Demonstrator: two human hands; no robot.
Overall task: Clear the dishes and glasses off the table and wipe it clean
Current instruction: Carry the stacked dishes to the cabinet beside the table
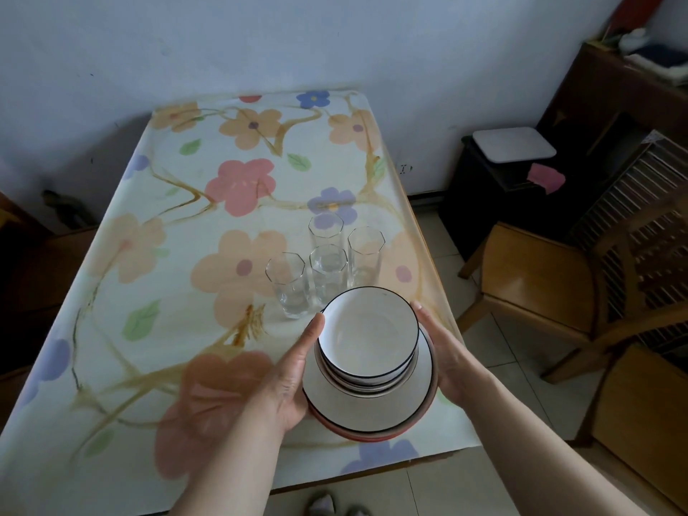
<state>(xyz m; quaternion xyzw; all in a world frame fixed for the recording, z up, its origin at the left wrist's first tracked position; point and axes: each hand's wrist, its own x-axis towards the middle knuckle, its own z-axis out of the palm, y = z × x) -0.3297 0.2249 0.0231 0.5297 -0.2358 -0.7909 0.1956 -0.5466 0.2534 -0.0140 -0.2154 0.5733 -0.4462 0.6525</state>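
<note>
Beneath bowls (368, 325), plates (372, 409) (perhaps three).

The tablecloth (175, 225) was pale cream with peach, pink and blue flowers, green leaves and tan branches. The bowls (368, 325) were white, rimmed dark; the lowest plates (346, 433) looked reddish, perhaps terracotta. The glasses (327, 262) were clear.
</note>
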